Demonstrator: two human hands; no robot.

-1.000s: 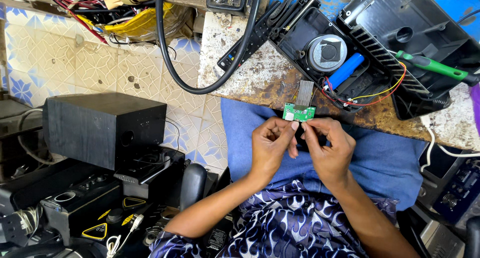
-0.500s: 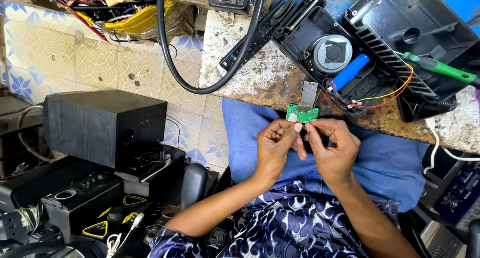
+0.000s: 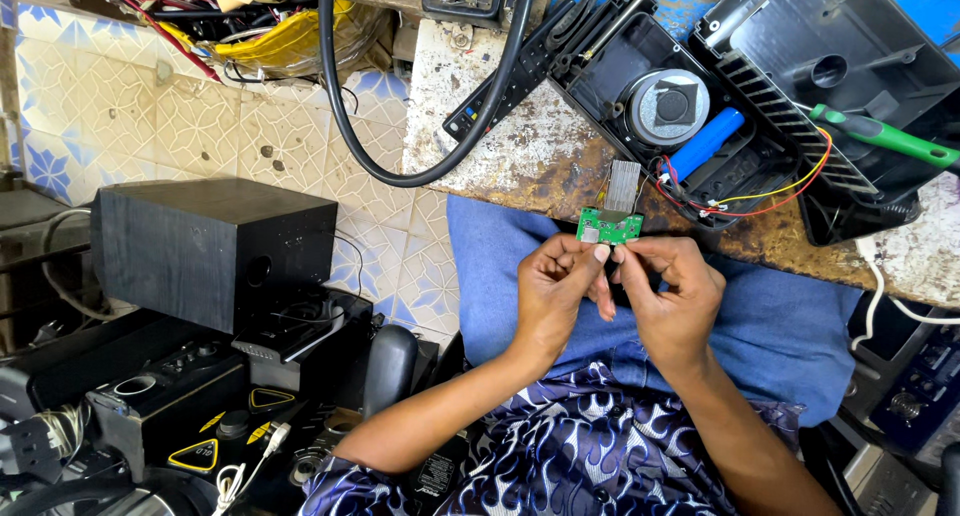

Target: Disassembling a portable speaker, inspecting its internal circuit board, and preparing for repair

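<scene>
Both hands meet over the lap, just below the near edge of the worktop (image 3: 520, 156). Between them sits a small green board (image 3: 609, 225), its long axis running left to right, roughly level with that edge. The left hand (image 3: 555, 291) pinches the board's left lower corner with thumb and forefinger closed on it; the right hand (image 3: 672, 291) pinches the right lower corner the same way. So each grip is narrow and holding the board, with the board just above the fingertips, away from the body. Neither hand is clearly nearer; the board is centred between them.

A flat grey ribbon (image 3: 623, 184) rises from the board's top edge toward the opened black speaker case (image 3: 700, 96) on the worktop, just beyond the board. In that case lie a round speaker (image 3: 671, 106) and a blue cell (image 3: 706, 143), with red and yellow wires (image 3: 770, 191) trailing to the right of the board. A green screwdriver (image 3: 885, 136) rests well right of the board, and a thick black cable (image 3: 345, 126) loops to its left.
</scene>
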